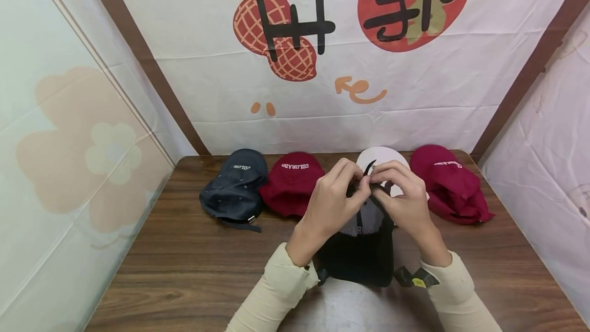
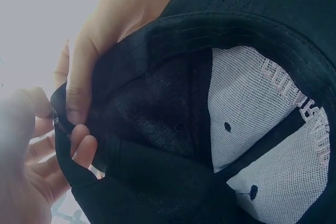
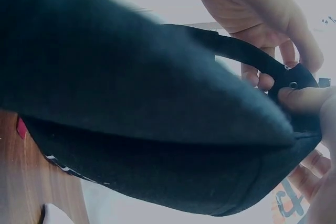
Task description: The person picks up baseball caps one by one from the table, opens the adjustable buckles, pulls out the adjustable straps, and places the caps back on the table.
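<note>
Both hands meet at the back of a black baseball cap [image 1: 357, 260], held with its brim toward the person and its inside showing. My left hand [image 1: 329, 201] pinches the cap's back strap [image 3: 249, 53] between thumb and fingers. From the other side, my right hand [image 1: 405, 196] grips the same strap area, its thumb pressing near a small round metal eyelet [image 3: 293, 84]. A dark strap end sticks up between the fingertips in the head view. Pale mesh lining [image 2: 247, 98] with reversed lettering shows inside the cap's front.
Along the back of the wooden table [image 1: 184, 275] lie a navy cap [image 1: 237, 181], a red cap [image 1: 292, 181], a white cap [image 1: 380, 154] partly hidden behind the hands, and a maroon cap [image 1: 444, 181]. A printed cloth [image 1: 207, 91] hangs behind the table.
</note>
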A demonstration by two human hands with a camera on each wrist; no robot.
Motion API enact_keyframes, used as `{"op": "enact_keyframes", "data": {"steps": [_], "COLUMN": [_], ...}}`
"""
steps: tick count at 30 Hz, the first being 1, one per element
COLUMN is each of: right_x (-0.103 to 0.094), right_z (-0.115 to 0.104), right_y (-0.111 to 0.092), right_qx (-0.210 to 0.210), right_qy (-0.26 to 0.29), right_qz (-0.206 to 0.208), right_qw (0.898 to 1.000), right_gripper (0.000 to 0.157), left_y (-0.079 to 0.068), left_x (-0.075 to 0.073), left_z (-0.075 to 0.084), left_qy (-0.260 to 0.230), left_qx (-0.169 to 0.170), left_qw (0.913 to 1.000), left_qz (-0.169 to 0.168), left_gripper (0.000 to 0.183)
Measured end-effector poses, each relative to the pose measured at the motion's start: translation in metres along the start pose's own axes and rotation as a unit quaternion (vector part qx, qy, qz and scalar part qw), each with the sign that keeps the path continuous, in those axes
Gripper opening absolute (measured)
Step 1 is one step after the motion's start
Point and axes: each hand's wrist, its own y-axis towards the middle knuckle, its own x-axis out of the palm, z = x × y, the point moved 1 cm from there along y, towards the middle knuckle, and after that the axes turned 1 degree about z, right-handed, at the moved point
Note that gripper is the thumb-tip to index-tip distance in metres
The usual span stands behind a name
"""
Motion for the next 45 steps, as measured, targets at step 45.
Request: {"op": "enact_keyframes", "data": {"steps": [45], "right_x": [0.0002], "right_z": [-0.0048], "right_y": [0.0009], "right_qx": [-0.018], "right_qy": [-0.001], "right_qz": [-0.016], "right_qw": [1.0], "right_gripper": [0.031], "left_y": [-0.003], "left_x": [0.001], "left_z": [-0.0027], "left_qy": [-0.054], "left_qx": [-0.022], "left_qw": [0.9983], "left_qz": [0.007], "left_gripper": [0.004]}}
